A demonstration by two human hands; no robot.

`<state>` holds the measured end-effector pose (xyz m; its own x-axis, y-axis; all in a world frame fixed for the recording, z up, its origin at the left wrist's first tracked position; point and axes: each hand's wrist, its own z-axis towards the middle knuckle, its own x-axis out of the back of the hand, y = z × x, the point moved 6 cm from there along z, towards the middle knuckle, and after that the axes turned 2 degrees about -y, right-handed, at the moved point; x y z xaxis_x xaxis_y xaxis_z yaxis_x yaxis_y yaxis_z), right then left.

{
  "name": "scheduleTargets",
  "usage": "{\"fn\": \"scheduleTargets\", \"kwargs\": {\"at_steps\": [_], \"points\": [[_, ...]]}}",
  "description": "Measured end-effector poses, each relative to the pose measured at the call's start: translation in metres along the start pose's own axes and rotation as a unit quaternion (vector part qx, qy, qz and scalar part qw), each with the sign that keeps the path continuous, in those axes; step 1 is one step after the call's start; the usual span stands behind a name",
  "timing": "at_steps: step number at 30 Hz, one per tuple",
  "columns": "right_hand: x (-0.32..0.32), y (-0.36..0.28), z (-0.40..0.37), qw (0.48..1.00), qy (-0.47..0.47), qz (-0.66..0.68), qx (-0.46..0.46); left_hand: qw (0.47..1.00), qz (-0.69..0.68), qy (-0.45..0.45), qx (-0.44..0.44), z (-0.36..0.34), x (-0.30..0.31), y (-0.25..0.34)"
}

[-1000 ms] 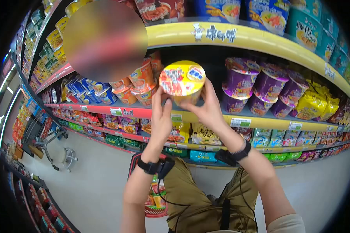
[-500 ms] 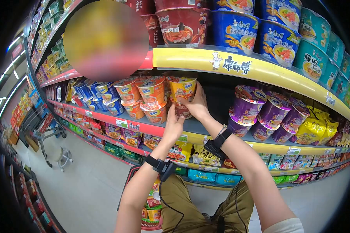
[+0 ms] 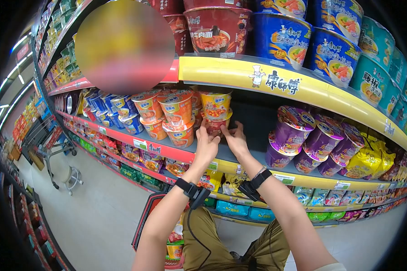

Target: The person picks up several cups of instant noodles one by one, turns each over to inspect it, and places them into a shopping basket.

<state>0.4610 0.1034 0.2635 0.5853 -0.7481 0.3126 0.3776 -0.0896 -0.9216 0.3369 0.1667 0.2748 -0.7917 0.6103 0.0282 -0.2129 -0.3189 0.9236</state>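
Observation:
A yellow noodle cup (image 3: pixel 215 105) stands on top of a red noodle cup (image 3: pixel 218 123) on the middle shelf. Both my hands are at the lower, red cup: my left hand (image 3: pixel 207 141) at its left side, my right hand (image 3: pixel 234 136) at its front right, with fingers and thumbs closed on it. Orange cups (image 3: pixel 175 107) stand stacked just left of the pair. To the right, across a dark gap, are stacked purple cups (image 3: pixel 294 128).
Above runs a yellow shelf edge (image 3: pixel 230 74) with blue tubs (image 3: pixel 282 40) and dark red tubs (image 3: pixel 218 31). Yellow bags (image 3: pixel 371 156) lie right of the purple cups. A red basket (image 3: pixel 142 219) is by my legs; a cart (image 3: pixel 54 151) and stool (image 3: pixel 70 176) stand at left.
My right hand has come down from the yellow cup's side to the red cup below. My left hand has shifted slightly, and the view has moved a little.

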Motion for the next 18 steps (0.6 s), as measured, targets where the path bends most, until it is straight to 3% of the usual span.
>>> {"fn": "scheduleTargets", "kwargs": {"at_steps": [6, 11, 14, 15, 18], "points": [[-0.006, 0.006, 0.000, 0.998, 0.013, -0.022, 0.051, 1.000, -0.008, 0.009, 0.023, 0.025, -0.007, -0.012], [-0.009, 0.009, 0.000, 0.994, 0.005, -0.050, 0.094, 0.999, 0.027, 0.026, 0.037, 0.007, -0.008, 0.003], [-0.005, -0.006, -0.010, 0.995, -0.005, -0.059, 0.083, 0.995, -0.057, 0.013, -0.080, -0.031, 0.002, 0.013], [-0.005, -0.010, -0.011, 0.995, -0.013, -0.061, 0.078, 0.996, -0.057, 0.018, -0.072, -0.046, 0.012, 0.017], [0.016, -0.050, -0.034, 0.936, 0.127, -0.121, 0.306, 0.994, -0.050, 0.040, -0.085, -0.102, 0.053, 0.023]]}}
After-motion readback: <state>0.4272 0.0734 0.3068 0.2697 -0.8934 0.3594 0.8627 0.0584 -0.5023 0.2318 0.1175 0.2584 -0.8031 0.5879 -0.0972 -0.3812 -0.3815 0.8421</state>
